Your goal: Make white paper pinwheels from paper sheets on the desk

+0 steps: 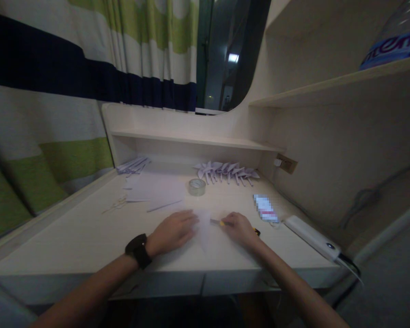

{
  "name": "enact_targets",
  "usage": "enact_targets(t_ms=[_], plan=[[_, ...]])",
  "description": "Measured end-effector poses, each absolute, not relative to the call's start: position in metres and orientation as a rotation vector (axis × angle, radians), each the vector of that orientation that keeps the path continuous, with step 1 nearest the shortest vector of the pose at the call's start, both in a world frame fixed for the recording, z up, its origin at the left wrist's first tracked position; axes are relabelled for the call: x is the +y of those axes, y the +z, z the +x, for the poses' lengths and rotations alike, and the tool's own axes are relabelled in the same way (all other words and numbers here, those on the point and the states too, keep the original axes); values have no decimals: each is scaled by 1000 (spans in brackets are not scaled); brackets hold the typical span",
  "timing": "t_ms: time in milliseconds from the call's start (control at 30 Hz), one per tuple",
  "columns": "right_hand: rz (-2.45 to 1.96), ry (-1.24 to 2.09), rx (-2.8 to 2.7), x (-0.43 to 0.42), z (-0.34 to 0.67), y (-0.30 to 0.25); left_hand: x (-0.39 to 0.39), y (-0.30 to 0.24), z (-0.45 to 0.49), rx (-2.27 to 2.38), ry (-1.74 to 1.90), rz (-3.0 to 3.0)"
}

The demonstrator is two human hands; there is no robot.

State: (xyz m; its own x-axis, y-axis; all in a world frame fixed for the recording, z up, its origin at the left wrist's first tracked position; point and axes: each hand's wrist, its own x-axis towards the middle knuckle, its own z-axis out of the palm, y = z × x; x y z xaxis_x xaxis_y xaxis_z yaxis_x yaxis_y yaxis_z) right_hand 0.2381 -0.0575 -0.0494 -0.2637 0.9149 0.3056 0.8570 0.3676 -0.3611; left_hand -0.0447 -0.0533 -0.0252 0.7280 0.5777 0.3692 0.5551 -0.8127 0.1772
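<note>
My left hand (175, 231), with a black watch on its wrist, lies flat on a piece of white paper (203, 230) on the desk. Its fingers are stretched out over the paper's left part. Just right of the paper, my right hand (239, 228) is closed round a yellow-and-black utility knife (222, 223). The blade points left and its tip is at the paper's right edge; whether it touches cannot be made out. Beyond my left hand are stacked white paper sheets (164, 189) with a thin rolled paper stick (164, 206) on them.
A tape roll (197, 187) sits mid-desk. Paper pinwheels (227, 171) line the back, and paper sticks (133, 166) lie at the back left. A phone (265, 207) and a white power strip (312, 238) with cables are on the right. A bottle (394, 43) stands on the upper shelf.
</note>
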Motion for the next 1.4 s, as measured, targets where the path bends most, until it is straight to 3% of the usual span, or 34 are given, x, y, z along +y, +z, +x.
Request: enact_targets(t_ms=[200, 567, 900, 1400], plan=[[-1530, 149, -2244, -55, 231, -44, -25, -42, -18, 819, 335, 2968], [-1403, 312, -2337, -52, 237, -37, -45, -45, 9, 1401, 534, 2877], [-1226, 388, -2475, -57, 246, -31, -40, -63, 9, 1486, 592, 2838], [-1393, 272, -2286, -61, 235, -53, -35, -68, 8, 1538, 380, 2708]])
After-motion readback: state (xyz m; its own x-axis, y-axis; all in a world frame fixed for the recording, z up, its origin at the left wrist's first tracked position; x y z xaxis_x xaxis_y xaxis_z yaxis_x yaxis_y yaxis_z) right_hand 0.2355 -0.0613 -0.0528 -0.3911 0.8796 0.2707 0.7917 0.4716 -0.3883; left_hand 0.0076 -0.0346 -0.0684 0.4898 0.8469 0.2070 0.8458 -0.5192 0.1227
